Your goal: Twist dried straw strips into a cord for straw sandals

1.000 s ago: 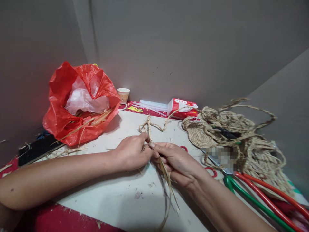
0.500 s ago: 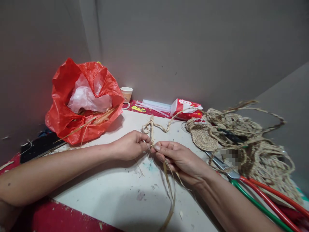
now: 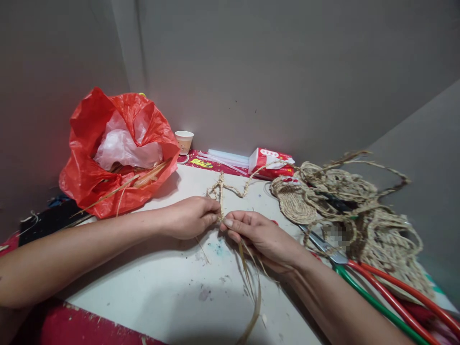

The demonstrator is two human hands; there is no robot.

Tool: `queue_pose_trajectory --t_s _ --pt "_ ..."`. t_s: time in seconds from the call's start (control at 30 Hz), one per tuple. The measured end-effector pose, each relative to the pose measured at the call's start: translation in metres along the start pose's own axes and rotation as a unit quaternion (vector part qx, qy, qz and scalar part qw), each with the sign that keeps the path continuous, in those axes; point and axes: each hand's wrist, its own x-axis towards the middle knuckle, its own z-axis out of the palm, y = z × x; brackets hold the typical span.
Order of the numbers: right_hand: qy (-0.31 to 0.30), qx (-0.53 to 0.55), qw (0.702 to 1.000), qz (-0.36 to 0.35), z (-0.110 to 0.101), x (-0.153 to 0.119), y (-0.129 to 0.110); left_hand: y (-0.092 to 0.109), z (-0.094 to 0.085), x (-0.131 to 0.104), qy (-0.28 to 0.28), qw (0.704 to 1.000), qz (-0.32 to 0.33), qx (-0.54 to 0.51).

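Observation:
A braided straw cord lies over the white board, with a loop and a thin tail leading right to the tissue pack. At its near end, my left hand pinches the cord from the left. The fingertips of my right hand are closed on the same cord's near end, almost touching the left fingertips. Loose straw strands hang from beneath my right hand toward the front. The exact crossing of strands between the fingertips is too small to make out.
A red plastic bag holding straw stands at the left, beside a paper cup. Behind the board are plastic strips and a tissue pack. Coiled straw rope and large scissors lie at the right.
The whole view has shifted slightly, so the things appear a little further left. Both hands keep hold of the cord, with barely any change in their fingers.

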Motion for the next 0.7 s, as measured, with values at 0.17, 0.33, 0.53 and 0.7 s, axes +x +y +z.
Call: queue_pose_trajectory --t_s 0.17,0.33,0.53,0.7 --pt "-0.010 0.005 1.000 -0.010 0.0005 0.0007 -0.0002 -0.0015 0.0050 0.0024 -0.047 0.983 -0.098 -0.146" --pt "-0.005 0.009 1.000 -0.011 0.0013 0.0011 -0.0007 -0.0052 0.0057 0.0081 -0.047 0.968 -0.096 -0.229" --pt "-0.002 0.001 1.000 -0.028 0.0010 0.0024 -0.0002 -0.0020 0.0018 0.0072 -0.049 0.964 -0.143 -0.218" --pt "0.002 -0.066 0.996 -0.052 -0.0008 0.0021 -0.0029 -0.0029 0.0093 0.0086 0.028 0.983 -0.086 -0.159"
